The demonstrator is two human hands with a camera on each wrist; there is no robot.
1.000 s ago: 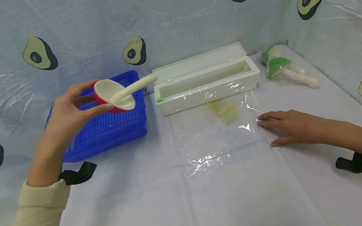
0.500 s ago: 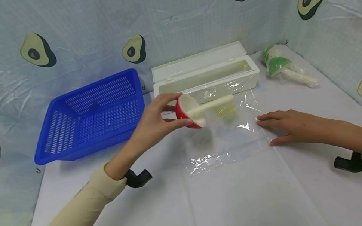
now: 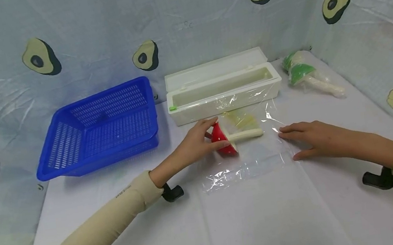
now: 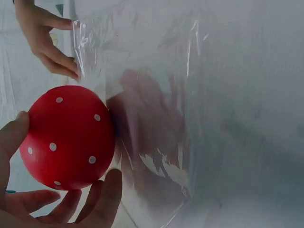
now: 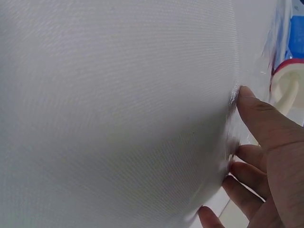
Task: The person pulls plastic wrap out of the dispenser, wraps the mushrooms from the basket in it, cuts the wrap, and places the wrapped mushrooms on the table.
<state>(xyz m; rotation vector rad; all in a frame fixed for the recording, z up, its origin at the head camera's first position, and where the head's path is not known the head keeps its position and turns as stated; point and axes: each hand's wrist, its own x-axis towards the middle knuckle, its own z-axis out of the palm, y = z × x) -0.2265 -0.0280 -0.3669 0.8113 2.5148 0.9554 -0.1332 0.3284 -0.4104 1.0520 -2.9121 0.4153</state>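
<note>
My left hand (image 3: pixel 199 142) grips a toy mushroom (image 3: pixel 222 140) by its red, white-dotted cap. In the head view it lies on its side over a sheet of clear cling film (image 3: pixel 258 149), its cream stem pointing right. In the left wrist view the domed cap (image 4: pixel 69 137) sits between thumb and fingers, and the stem is hidden behind it. My right hand (image 3: pixel 316 140) rests at the film's right edge with fingers fairly straight. The right wrist view shows those fingertips (image 5: pixel 246 92) touching the film's edge, with the mushroom's pale underside (image 5: pixel 287 80) beyond.
A long white cling film box (image 3: pixel 225 106) stands open behind the sheet, which runs out from its front. Under the film lies a yellowish patch (image 3: pixel 242 120). A blue plastic basket (image 3: pixel 101 97) is at left. At back right lies a green-and-white film-wrapped thing (image 3: pixel 310 74).
My left hand has carried the mushroom from over the blue basket rightward and down onto the cling film, turning its cap leftward. The right hand has stayed at the film's edge.
</note>
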